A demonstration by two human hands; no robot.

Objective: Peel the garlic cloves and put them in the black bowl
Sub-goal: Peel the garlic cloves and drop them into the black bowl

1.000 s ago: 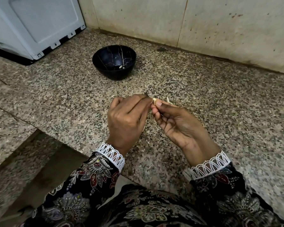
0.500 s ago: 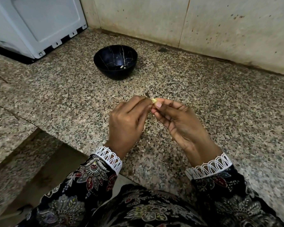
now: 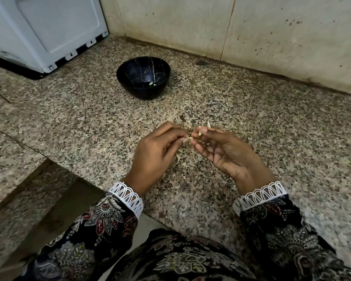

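Pinching a small pale garlic clove (image 3: 199, 132) in right hand (image 3: 227, 153) fingertips while left hand (image 3: 158, 157) pinches papery skin (image 3: 187, 139); risks dropping onto speckled granite counter (image 3: 272, 126), short of glossy black bowl (image 3: 143, 78).

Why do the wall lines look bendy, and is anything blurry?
Head view: the wide lens curves the wall edges; the hands are slightly soft, so the garlic clove is hard to make out; the bowl stays fairly sharp; light is dim and even.
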